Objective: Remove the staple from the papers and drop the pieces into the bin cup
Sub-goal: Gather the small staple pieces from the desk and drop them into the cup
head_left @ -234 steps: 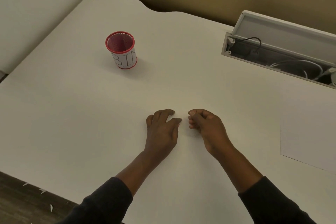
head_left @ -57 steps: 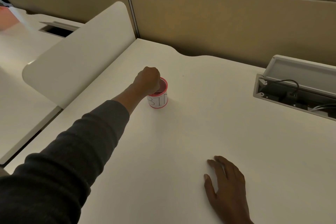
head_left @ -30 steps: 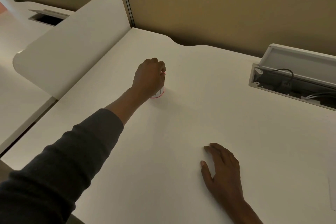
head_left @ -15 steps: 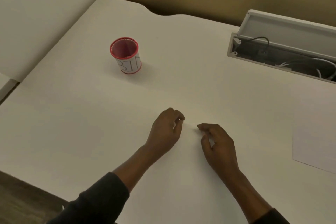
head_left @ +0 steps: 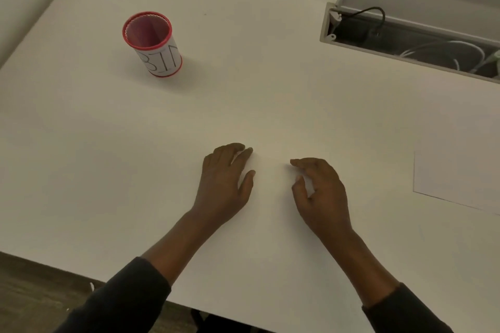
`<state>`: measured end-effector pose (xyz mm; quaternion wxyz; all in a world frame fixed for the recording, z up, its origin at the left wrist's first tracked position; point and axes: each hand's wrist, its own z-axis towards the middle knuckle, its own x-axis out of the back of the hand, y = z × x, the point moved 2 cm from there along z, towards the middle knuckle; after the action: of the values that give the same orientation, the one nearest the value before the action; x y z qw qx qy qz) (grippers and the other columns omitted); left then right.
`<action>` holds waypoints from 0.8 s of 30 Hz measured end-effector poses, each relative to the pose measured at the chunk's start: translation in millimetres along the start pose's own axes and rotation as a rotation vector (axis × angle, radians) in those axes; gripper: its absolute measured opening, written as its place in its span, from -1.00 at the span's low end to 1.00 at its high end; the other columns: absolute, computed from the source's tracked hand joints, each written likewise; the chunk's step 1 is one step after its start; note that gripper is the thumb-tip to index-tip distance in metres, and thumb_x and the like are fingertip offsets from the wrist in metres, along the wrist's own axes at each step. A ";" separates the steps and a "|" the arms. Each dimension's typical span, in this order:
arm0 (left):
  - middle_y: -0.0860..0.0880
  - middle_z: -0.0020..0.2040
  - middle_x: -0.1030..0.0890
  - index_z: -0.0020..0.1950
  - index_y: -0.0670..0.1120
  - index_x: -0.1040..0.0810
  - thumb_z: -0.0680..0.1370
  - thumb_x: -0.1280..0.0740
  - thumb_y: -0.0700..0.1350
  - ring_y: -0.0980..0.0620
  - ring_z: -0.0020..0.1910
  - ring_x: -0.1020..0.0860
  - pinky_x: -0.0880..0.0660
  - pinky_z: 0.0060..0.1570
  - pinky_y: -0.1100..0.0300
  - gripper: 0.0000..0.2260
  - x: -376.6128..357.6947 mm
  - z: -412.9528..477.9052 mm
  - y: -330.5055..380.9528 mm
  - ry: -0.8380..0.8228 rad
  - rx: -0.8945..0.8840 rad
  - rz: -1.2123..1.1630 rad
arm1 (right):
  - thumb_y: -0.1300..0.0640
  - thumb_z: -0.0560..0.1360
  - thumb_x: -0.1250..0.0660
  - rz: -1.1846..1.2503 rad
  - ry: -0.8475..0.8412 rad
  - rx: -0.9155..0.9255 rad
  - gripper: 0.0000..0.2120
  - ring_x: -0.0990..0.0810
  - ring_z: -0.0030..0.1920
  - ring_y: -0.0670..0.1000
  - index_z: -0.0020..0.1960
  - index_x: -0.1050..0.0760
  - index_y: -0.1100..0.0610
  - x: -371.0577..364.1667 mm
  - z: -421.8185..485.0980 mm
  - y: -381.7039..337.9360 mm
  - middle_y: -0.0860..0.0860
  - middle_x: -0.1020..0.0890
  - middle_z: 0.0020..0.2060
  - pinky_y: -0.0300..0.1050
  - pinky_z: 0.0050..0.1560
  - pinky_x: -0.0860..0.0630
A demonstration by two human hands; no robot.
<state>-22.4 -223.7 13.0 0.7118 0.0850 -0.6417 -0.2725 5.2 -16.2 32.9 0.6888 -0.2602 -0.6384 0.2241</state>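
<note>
A red mesh bin cup (head_left: 153, 44) with a white label reading BIN stands upright at the far left of the white desk (head_left: 270, 105). My left hand (head_left: 226, 184) lies flat on the desk near the front middle, fingers spread, holding nothing. My right hand (head_left: 320, 193) rests a short way to its right, fingers loosely curled and apart, nothing visible in them. A white sheet of paper (head_left: 460, 178) lies at the right edge, apart from both hands. I see no staple; any paper under my hands blends with the desk.
An open cable tray (head_left: 411, 35) with its lid up and wires inside sits in the desk at the back right. A beige partition runs behind the desk. The desk's front edge and dark floor (head_left: 40, 286) are at the lower left.
My left hand has come back from the bin cup to the desk front and flattened out beside the right hand. The view has tilted down toward the desk.
</note>
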 end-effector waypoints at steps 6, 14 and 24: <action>-0.16 0.56 -0.29 0.53 -0.09 -0.37 0.63 -0.22 0.03 -0.17 0.54 -0.25 -0.22 0.47 -0.13 -0.52 -9.7 -31.8 1.3 -0.110 -0.050 0.091 | 0.12 0.50 -0.28 -0.199 -0.108 0.133 -0.60 -0.46 0.32 0.03 0.32 -0.57 0.08 -6.9 -36.8 0.8 0.03 -0.56 0.28 -0.08 0.32 -0.37; -0.17 0.51 -0.38 0.45 0.00 -0.50 0.63 -0.24 0.03 -0.21 0.50 -0.33 -0.24 0.44 -0.17 -0.61 -9.4 -36.8 3.0 -0.103 -0.128 0.100 | 0.09 0.51 -0.24 -0.346 -0.134 0.207 -0.52 -0.43 0.35 0.13 0.43 -0.46 0.04 -20.6 -26.5 -14.4 0.10 -0.50 0.33 0.06 0.29 -0.33; -0.16 0.40 -0.51 0.33 -0.04 -0.61 0.62 -0.25 0.01 -0.20 0.41 -0.44 -0.32 0.36 -0.17 -0.67 -7.0 -36.9 3.3 -0.041 -0.125 0.060 | 0.07 0.53 -0.36 -0.212 0.019 0.130 -0.75 -0.55 0.02 0.02 0.18 -0.63 0.09 -19.8 -2.3 -10.1 0.01 -0.61 0.03 -0.10 0.01 -0.48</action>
<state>13.8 -225.9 2.6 0.7102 0.0157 -0.6403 -0.2924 5.6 -36.8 24.2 0.7302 -0.1482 -0.6399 0.1884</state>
